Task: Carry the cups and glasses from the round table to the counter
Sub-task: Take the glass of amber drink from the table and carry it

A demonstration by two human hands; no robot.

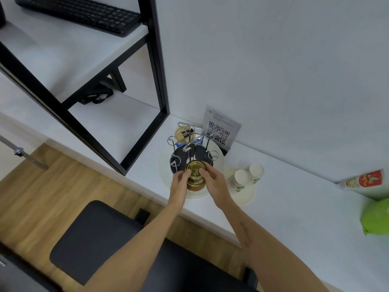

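An amber glass [195, 172] stands upside down at the front of a wire cup rack [190, 151], which sits on a white tray [217, 153] on the white counter [294, 203]. My left hand [179, 182] grips the glass from the left. From the right, my right hand [212, 179] grips it with the fingertips on its base. Another amber glass [182, 132] sits behind the rack. Two white paper cups [242, 178] with a green print stand on a pale plate [244, 196] just right of the tray.
A QR-code sign [220, 130] stands against the wall behind the rack. A black-framed shelf unit [145, 131] with a keyboard [82, 14] rises at the left. A green bag [376, 218] and a printed packet [362, 182] lie at the right. A black seat [94, 239] is below.
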